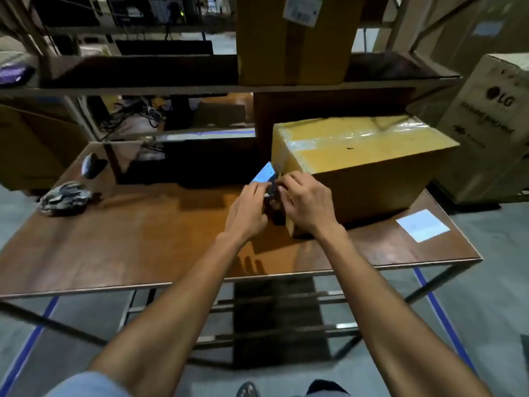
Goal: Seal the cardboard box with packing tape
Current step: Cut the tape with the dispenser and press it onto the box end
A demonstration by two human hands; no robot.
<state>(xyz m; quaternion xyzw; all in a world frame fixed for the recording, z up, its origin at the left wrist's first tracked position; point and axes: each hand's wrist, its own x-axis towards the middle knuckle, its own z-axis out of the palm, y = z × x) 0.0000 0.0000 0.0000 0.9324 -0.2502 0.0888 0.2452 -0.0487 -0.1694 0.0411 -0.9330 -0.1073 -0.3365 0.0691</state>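
Observation:
A closed cardboard box [372, 164] lies on the right half of the wooden table [128, 236], with clear tape shining along its top seam. A blue tape dispenser [264, 174] is held at the box's near left corner. My left hand [249, 210] grips the dispenser from the left. My right hand [307, 203] is closed on its other side, against the box's left face. The roll and blade are mostly hidden between my fingers.
A pair of grey gloves [64, 197] and a dark object [91, 164] lie at the table's far left. A white label [422, 224] lies near the right front corner. Shelves with another box [294, 38] stand behind; a large printed carton [492, 124] stands at right.

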